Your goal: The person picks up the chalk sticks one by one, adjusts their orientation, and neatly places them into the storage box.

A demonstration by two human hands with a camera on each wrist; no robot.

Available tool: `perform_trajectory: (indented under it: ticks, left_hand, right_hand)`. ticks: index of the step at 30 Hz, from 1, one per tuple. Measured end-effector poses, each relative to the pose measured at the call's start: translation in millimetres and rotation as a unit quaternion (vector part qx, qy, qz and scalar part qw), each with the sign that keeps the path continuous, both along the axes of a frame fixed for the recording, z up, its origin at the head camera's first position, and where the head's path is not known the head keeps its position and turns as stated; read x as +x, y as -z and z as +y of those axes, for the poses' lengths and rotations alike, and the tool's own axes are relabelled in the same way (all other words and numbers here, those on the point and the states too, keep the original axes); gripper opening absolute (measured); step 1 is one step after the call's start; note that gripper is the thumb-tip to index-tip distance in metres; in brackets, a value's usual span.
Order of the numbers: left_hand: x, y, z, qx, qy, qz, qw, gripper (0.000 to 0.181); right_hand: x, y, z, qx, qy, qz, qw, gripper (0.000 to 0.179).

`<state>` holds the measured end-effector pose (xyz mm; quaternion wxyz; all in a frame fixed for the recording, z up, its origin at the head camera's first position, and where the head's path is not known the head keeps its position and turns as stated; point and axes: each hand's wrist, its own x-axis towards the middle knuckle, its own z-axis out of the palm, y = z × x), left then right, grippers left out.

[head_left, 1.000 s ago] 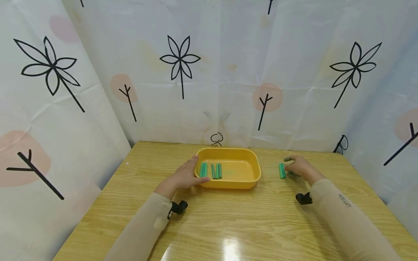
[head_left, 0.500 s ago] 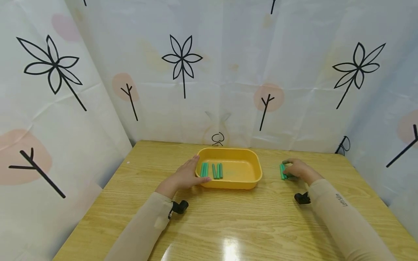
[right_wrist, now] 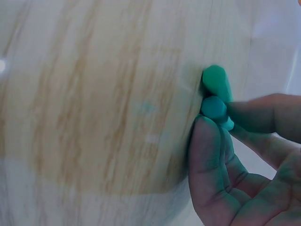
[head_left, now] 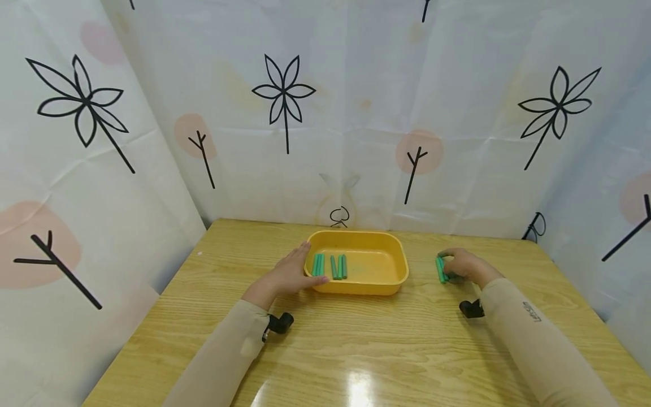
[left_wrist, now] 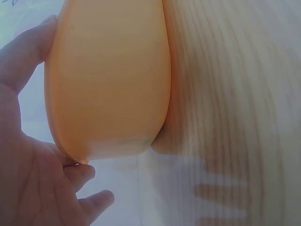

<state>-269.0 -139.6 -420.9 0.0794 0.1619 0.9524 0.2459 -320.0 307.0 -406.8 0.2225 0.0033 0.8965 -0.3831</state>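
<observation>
A yellow plastic tray stands on the table. My left hand holds its left end, thumb over the near rim and fingertips at the far-left corner; in the left wrist view the left fingers lie along the tray's edge. Several green chalk sticks lie side by side inside, towards the left. Right of the tray, my right hand pinches a teal-green chalk stick between thumb and fingertips. A second, brighter green chalk stick lies against it. Greenish dust marks the right fingers.
The wooden table ends at a white printed curtain at the back and sides. A black cable is at the far-right corner. Faint green smudges mark the table in the right wrist view.
My right fingers have come down onto the chalk sticks, and the grip has closed round one. The sticks have shifted slightly. My left hand stays on the tray.
</observation>
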Motion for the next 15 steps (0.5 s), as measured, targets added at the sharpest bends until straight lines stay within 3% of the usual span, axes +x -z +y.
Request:
perform_trajectory:
  ticks: [9, 15]
  left_hand:
    - [0.9, 0.0, -0.1, 0.0, 0.0, 0.0, 1.0, 0.116]
    - [1.3, -0.2, -0.2, 0.001, -0.002, -0.002, 1.0, 0.116]
  right_hand:
    - [5.2, -4.0, -4.3, 0.052, -0.017, 0.022, 0.9983, 0.073]
    - [9.2, -5.5, -1.6, 0.03, -0.02, 0.025, 0.999, 0.073]
